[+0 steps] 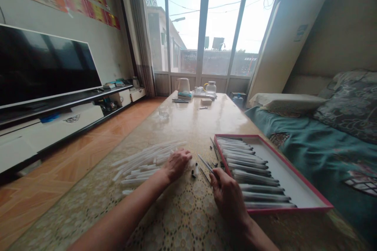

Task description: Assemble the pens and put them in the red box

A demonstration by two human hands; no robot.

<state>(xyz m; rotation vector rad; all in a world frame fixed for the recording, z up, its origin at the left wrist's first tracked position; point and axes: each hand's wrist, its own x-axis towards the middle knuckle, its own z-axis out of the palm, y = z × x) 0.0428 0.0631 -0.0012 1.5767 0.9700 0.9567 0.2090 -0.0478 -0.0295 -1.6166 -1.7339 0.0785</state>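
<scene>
Pen refill (206,163), or at least something slim like one, is what's pinched in the right hand (228,190) here, so that grip is definitely grasping; it's a head-cam view, and the refill sits over the table (179,215) with its tip angled up and away, just left of the box. The left hand (177,162) has its fingers curled over the near-center end of a messy pile of whitish see-through pen barrels (138,164), and honestly I can't tell if that grip has anything in it. Between the hands there's a little dark cap (193,173) lying on the patterned tabletop, and a few thin dark sticks (216,149) are scattered beside the box. The shallow box (282,160) itself is white inside with a red rim, and a row of clear pens with dark ends (253,177) lies along its left part, all roughly side by side. Way down the far end of the table you've got a glass jar (211,88) and a small pale block (206,102), with a teal-covered couch (273,125) off to the right.
</scene>
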